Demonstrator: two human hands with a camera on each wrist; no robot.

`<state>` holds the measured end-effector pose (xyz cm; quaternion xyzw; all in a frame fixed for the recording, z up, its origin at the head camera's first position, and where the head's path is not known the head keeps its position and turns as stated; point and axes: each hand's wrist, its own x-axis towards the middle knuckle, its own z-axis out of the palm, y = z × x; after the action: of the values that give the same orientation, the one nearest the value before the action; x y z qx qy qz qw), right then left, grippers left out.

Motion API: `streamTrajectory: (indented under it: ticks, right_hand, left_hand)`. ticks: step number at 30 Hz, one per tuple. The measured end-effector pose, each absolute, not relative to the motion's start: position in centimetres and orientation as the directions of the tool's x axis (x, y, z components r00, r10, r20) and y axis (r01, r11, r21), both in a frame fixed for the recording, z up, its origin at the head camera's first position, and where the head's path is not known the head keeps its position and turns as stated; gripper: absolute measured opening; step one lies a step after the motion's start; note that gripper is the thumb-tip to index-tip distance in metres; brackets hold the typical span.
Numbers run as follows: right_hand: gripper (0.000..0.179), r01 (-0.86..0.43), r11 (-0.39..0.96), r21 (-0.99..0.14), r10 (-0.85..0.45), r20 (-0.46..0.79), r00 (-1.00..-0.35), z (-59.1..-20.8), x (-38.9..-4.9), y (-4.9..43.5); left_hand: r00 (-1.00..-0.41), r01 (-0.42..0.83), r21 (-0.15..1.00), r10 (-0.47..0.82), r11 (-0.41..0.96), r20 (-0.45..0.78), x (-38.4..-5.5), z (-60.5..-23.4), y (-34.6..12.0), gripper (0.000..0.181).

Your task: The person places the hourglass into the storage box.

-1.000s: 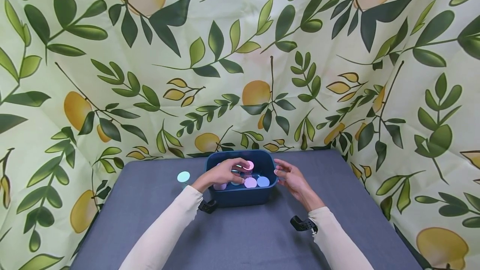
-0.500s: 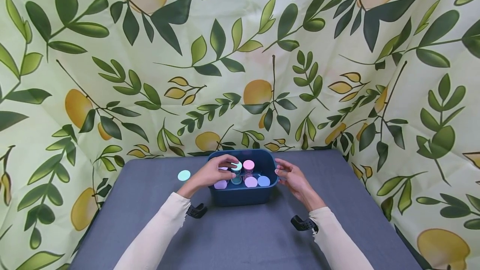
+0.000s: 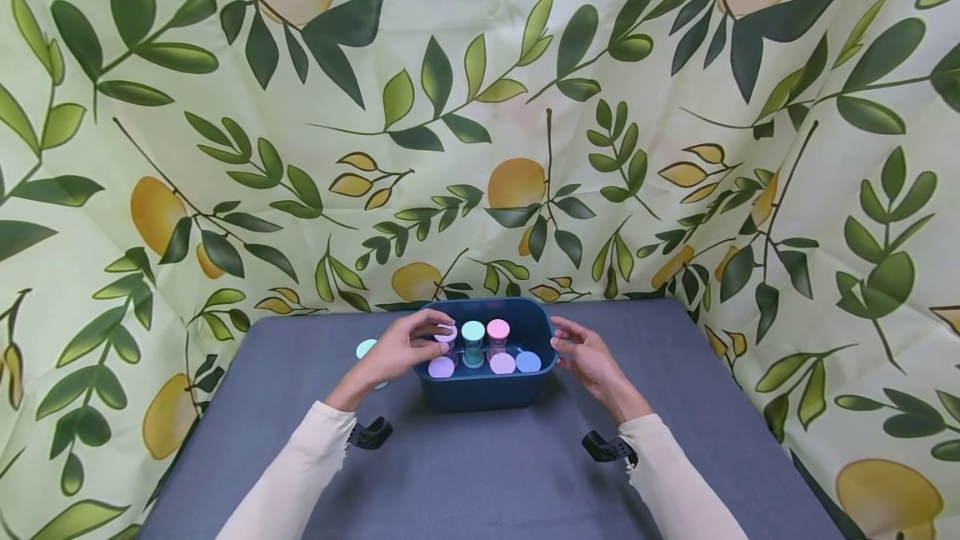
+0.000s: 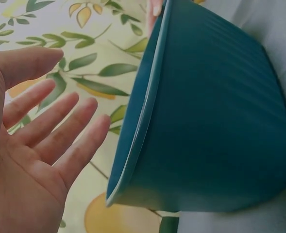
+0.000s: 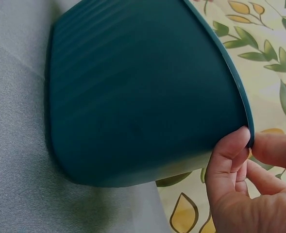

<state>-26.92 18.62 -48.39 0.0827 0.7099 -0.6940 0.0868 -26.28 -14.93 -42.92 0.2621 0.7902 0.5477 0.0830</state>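
Observation:
A dark blue bin (image 3: pixel 480 394) stands on the table, with several small clear jars inside. Among them are a teal-lidded jar (image 3: pixel 473 344) and a pink-lidded jar (image 3: pixel 498 338), both upright. Lilac (image 3: pixel 441 367), pale pink (image 3: pixel 502 364) and blue (image 3: pixel 528 362) lids show along the near side. My left hand (image 3: pixel 397 355) hovers over the bin's left end, overlapping another lilac-lidded jar (image 3: pixel 449 333); in the left wrist view its palm (image 4: pixel 31 165) holds nothing and the fingers are spread. My right hand (image 3: pixel 588 361) pinches the bin's right rim between thumb and fingers (image 5: pixel 227 160).
One more teal-lidded jar (image 3: pixel 365 347) stands on the grey table (image 3: pixel 487 473) left of the bin, partly hidden by my left hand. A leaf-and-lemon printed cloth (image 3: pixel 450 215) hangs close behind the bin and at both sides.
My left hand has drawn back leftward from the pink-lidded jar, past the teal one, to the bin's left end. The right hand keeps its hold on the rim.

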Motion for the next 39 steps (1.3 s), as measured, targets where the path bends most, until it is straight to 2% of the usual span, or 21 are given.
streamTrajectory:
  ticks: [8, 17, 31, 39]
  right_hand:
    - [0.048, 0.227, -0.021, -0.974, -0.028, -0.226, -0.974, -48.4, -26.9, 18.8]
    - [0.048, 0.229, -0.021, -0.973, -0.027, -0.228, -0.973, -48.2, -26.8, 18.8]
    - [0.048, 0.223, -0.015, -0.975, -0.026, -0.222, -0.975, -48.3, -26.9, 18.9]
    - [0.048, 0.232, -0.014, -0.973, -0.023, -0.232, -0.972, -48.3, -26.9, 18.7]
  left_hand:
    - [-0.872, 0.371, 0.879, 0.438, 0.3, 0.218, -25.6, -42.4, -16.5, 0.034]
    - [-0.885, 0.41, 0.855, 0.367, 0.317, 0.288, -25.1, -41.9, -18.6, 0.037]
    - [-0.911, 0.409, 0.853, 0.203, 0.323, 0.359, -24.6, -42.9, -21.9, 0.043]
    - [-0.93, 0.368, 0.876, 0.115, 0.311, 0.35, -24.2, -44.4, -23.3, 0.046]
